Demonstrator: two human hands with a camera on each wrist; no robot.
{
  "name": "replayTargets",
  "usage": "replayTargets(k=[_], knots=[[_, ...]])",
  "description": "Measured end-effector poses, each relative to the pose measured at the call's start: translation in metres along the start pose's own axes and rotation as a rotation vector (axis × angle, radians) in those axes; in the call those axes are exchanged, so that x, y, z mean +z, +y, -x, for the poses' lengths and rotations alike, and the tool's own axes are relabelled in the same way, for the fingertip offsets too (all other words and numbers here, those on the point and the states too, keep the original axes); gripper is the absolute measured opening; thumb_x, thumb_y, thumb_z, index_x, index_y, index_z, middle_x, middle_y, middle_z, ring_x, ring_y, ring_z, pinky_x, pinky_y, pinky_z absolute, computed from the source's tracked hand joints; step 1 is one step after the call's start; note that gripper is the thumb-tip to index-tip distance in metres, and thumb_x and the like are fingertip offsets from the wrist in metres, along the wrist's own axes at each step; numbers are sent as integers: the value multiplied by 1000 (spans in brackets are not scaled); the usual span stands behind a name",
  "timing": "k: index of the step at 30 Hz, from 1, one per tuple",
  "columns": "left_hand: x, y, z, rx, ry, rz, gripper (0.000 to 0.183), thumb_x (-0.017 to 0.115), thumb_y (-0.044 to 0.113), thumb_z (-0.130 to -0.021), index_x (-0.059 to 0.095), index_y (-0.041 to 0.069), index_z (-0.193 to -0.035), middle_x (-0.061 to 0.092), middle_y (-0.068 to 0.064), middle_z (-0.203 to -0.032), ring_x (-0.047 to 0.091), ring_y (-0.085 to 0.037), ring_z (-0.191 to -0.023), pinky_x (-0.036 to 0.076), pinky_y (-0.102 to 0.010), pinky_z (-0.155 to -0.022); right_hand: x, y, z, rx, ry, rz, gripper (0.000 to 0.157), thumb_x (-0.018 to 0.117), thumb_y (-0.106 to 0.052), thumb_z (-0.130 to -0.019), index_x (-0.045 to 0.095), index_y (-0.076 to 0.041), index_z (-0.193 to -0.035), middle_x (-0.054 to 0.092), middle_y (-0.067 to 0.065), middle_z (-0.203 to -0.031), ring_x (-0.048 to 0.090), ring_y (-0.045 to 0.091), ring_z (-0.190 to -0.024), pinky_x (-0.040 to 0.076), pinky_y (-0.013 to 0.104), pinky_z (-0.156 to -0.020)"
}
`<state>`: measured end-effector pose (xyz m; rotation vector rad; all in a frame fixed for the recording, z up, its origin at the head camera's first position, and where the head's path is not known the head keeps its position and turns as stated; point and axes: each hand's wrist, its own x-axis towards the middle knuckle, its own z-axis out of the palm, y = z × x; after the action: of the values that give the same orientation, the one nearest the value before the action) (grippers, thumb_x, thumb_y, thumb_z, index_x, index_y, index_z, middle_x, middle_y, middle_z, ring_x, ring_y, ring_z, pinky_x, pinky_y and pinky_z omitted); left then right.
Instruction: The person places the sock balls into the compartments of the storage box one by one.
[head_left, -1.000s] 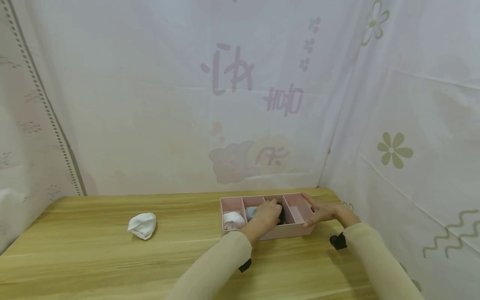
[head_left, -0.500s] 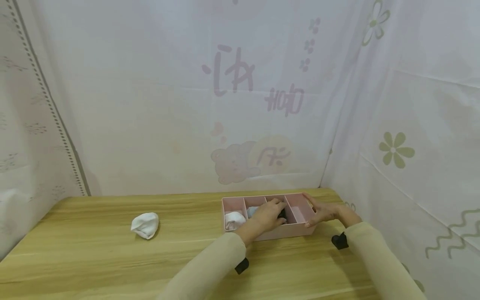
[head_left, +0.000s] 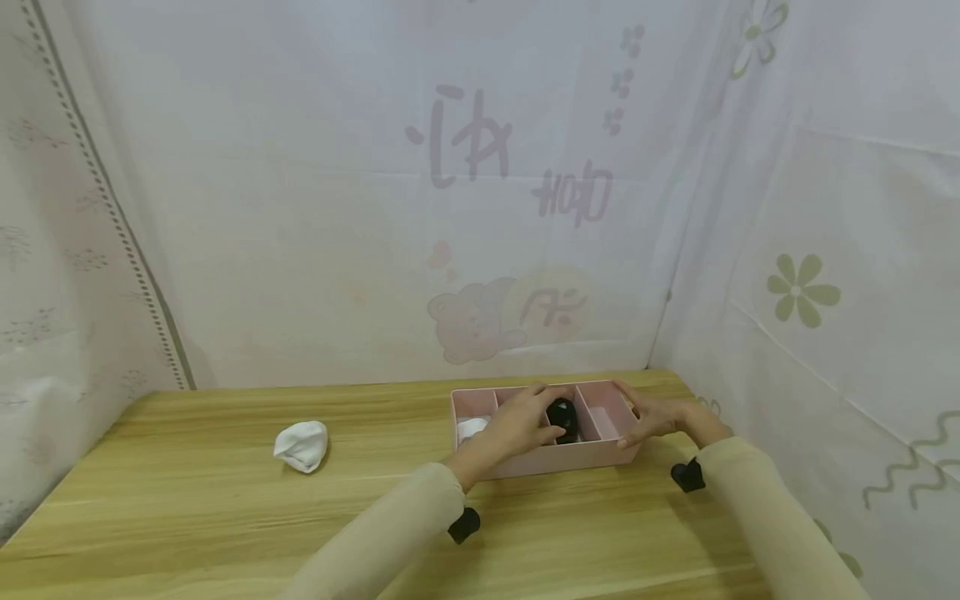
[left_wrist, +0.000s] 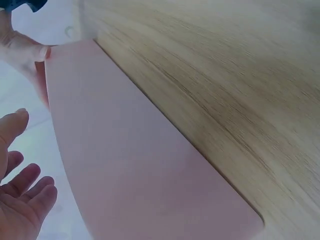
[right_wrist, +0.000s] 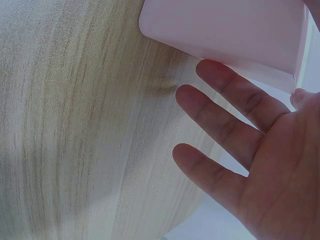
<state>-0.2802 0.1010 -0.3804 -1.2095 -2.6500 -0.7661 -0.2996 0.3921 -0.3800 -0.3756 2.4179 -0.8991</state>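
Note:
A pink divided storage box stands on the wooden table at right of centre in the head view. My left hand hovers over its middle compartments, fingers loosely bent and holding nothing; in the left wrist view those fingers are spread beside the box wall. Just by the fingertips, a black rolled bundle lies in the third compartment. A white cloth bundle shows partly in the leftmost compartment. The second compartment is mostly hidden by my hand. My right hand grips the box's right end between thumb and finger.
Another white cloth bundle lies alone on the table at left. Behind the table hangs a pale printed curtain, with more printed cloth along the right side. The rightmost compartment shows its bare floor.
My left hand has drawn back leftwards from the third compartment and let go of the black bundle, which now shows more fully. The right hand stays on the box end. The view has shifted slightly.

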Motion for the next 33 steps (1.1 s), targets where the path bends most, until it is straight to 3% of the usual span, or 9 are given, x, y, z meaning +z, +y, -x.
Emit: replayTargets(k=[2,5,11,16,22,26,33], knots=[[-3,-3,4,-11,-3,39,58,69,24,-86,46,16,-138,53,-9,-126,62,-7,-77,51,-28,-80,0,-1,0,2,3,14,123,79,-25,-76,-18,2,-145,-10,40,-146,17,61,-130,31,62,-102],[-9,-5,10,-43,2,78,62,72,24,-84,45,20,-139,52,-7,-128,61,-11,-89,51,-29,-79,1,-1,0,2,6,13,123,80,-25,-76,-18,2,-145,-14,38,-146,13,62,-130,30,63,-102],[-19,-15,23,-6,66,112,63,73,23,-83,44,8,-138,48,-13,-132,55,-26,-113,50,-39,-89,1,-1,0,-9,-1,-6,123,79,-24,-76,-20,1,-145,-14,39,-146,13,63,-129,32,63,-100],[-29,-27,37,46,152,157,61,75,13,-80,47,0,-133,49,-20,-128,56,-33,-109,50,-44,-88,0,0,0,0,-11,-45,123,79,-21,-76,-21,1,-144,-11,40,-145,16,63,-129,35,62,-98],[-44,-40,53,4,199,170,63,76,13,-79,48,1,-133,48,-19,-128,55,-33,-109,50,-44,-85,0,-1,-1,6,-26,-77,124,79,-21,-76,-23,-1,-144,-3,42,-144,19,59,-130,36,60,-99],[-53,-47,62,-34,206,161,63,76,16,-79,47,1,-134,46,-17,-130,53,-32,-114,50,-44,-87,-1,0,-1,-2,-23,-65,124,79,-22,-77,-23,-1,-144,-7,41,-145,15,59,-131,34,61,-101],[-64,-60,81,-86,225,104,66,76,19,-79,46,3,-135,46,-16,-131,60,-31,-99,53,-40,-73,1,-1,1,-2,-13,-34,124,79,-24,-76,-21,2,-144,-11,40,-145,15,62,-129,34,62,-99]])
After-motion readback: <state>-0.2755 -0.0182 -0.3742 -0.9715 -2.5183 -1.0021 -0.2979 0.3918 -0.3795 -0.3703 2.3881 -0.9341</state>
